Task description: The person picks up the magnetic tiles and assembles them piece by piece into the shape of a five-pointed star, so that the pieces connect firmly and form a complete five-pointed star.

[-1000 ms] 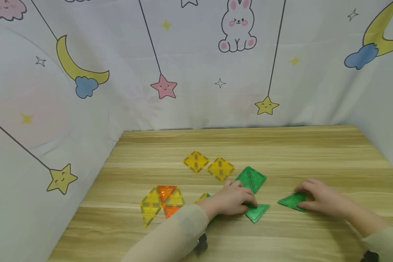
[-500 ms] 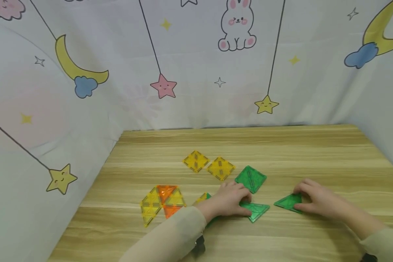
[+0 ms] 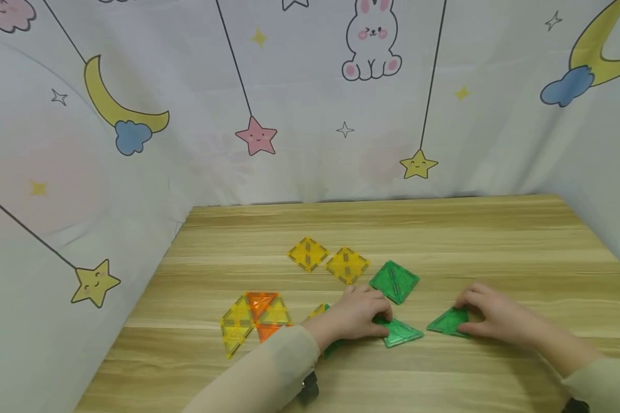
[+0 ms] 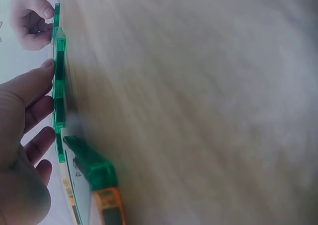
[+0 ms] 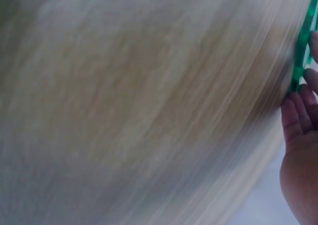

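My left hand (image 3: 359,314) holds a translucent green triangle magnetic tile (image 3: 403,332) by its left end, thumb at the near edge and fingers at the far one. Across a short gap to the right, a second green triangle tile (image 3: 448,322) is held between the thumb and fingers of my right hand (image 3: 496,314). Both tiles lie flat, their narrow tips facing each other. In the left wrist view, the left fingertips meet the edge of the green tile (image 4: 58,86). The right wrist view catches the other green tile (image 5: 303,46) at its right border, fingertips against it.
A green diamond of two tiles (image 3: 394,282) lies just beyond my left hand. Two yellow diamonds (image 3: 308,254) sit farther back. At left is a yellow and orange tile cluster (image 3: 260,307). My left forearm partly hides a yellow and green piece (image 3: 317,311) on the wooden table (image 3: 496,241).
The right hand has slid its green tile leftward, narrowing the gap. My left hand has shifted slightly left and turned its green tile, so the tip points more to the right.
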{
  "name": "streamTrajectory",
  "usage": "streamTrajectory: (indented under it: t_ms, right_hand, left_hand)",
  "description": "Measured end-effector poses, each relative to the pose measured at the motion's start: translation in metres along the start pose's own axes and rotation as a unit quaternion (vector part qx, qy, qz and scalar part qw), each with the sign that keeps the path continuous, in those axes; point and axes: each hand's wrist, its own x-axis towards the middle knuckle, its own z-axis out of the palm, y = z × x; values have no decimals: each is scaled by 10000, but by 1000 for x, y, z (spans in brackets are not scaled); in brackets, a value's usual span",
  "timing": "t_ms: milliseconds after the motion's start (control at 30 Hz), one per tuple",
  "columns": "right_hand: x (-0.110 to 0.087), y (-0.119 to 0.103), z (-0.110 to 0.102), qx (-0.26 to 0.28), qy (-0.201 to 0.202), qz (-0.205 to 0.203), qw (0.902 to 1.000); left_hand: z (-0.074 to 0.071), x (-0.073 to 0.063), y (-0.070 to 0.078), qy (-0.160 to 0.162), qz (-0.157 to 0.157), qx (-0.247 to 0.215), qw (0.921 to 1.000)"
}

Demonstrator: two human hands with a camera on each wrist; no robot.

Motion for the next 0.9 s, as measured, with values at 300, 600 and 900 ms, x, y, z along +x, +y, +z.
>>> streamTrajectory:
  t_ms: [300,600,900]
  right_hand:
    - [4,-7,3,327,-185,-269,9989]
    - [7,-13,2,358,-290,-180,9988]
    - [15,-22,10,461,-138,-639,9968]
  left_hand:
    - [0,-2,-1,43,64,101,9999]
    - [-2,-4,-3,29,238,72,9997]
    - [-1,-5,-1,74,114,-8,9999]
